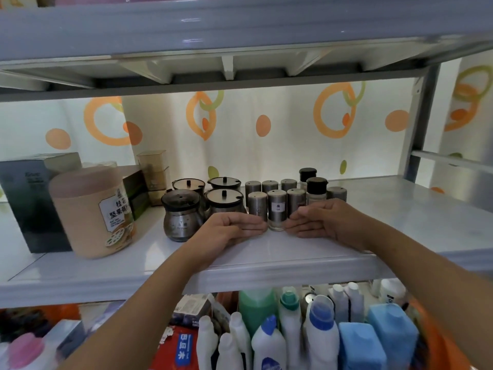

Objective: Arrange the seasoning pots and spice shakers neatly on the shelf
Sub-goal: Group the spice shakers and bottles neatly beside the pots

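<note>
On the middle shelf (pixel 400 209), towards its centre, the spice shakers (pixel 277 206) stand in two short rows, three steel ones in front and three behind, with two black-capped bottles (pixel 316 189) and one more steel shaker (pixel 336 193) at their right end. Just beside them on the left, four seasoning pots (pixel 184 209) with dark lids sit two by two. The left hand (pixel 229 228) lies flat on its edge against the front left shaker, fingers straight and together, gripping nothing. The right hand (pixel 325 220) mirrors it at the front right shaker, likewise flat and holding nothing; the labelled middle shaker (pixel 277 212) shows between the two sets of fingertips. Both hands seem to be squaring up the front row. The task looks nearly finished: pots and shakers are grouped and upright, and only the looser right end may want tidying. Further left stand a beige canister (pixel 90 212) and dark boxes (pixel 29 198); cleaning bottles (pixel 293 329) crowd the level below.
</note>
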